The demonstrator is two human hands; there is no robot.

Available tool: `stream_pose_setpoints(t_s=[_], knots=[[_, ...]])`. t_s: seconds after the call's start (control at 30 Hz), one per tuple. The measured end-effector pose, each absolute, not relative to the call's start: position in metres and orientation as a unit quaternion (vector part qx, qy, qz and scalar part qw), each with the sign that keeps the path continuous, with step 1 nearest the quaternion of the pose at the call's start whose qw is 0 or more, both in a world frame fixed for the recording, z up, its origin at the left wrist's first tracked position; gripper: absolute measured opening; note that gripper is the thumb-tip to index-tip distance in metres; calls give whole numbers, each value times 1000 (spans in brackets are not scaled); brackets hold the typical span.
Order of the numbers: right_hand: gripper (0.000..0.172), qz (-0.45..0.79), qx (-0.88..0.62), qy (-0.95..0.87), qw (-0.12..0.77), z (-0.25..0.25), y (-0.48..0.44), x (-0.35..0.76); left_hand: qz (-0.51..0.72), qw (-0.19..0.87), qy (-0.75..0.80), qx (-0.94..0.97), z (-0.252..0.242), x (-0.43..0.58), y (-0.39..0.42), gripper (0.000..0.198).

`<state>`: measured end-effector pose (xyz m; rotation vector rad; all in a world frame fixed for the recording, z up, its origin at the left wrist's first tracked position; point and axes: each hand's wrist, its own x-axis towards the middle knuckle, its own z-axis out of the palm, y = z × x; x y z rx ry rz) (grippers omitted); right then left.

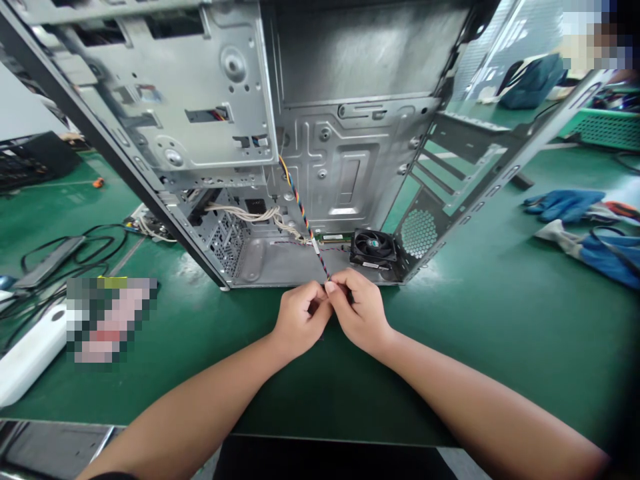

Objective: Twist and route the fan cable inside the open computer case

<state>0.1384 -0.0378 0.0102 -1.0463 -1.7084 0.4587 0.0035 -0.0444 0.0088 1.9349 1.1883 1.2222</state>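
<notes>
An open grey computer case [310, 120] lies on the green table [475, 313]. A twisted multicoloured cable [303, 210] runs from inside the case down to my hands at its front edge. My left hand [299, 319] and my right hand [357, 308] meet there, both with fingers pinched on the cable's end. A small black fan [373, 248] sits inside the case just beyond my right hand. White wire bundles [250, 215] lie deeper in the case.
Blue gloves [567, 203] and cloth lie at the right. Black cables [65, 257] and a white device [30, 357] sit at the left. A green basket [607, 127] stands at the far right. A person is partly visible at the top right.
</notes>
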Motion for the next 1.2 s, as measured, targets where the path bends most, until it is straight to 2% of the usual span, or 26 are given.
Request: stream_pose_setpoints(t_s=[0.13,0.3,0.8,1.1,1.2], knots=[[11,185,-433,-710,524,13,-37,138,463,272,435,723,10,3,-44,28],[17,191,-439,-703,526,16,-36,139,461,289,429,721,9,4,-44,27],[19,228,-452,-687,522,16,-35,140,437,419,418,678,6,1,-39,28],[19,204,-454,-687,530,15,-37,140,459,337,442,693,6,3,-39,21],[18,209,-450,-687,531,14,-37,140,468,361,443,674,6,4,-39,17]])
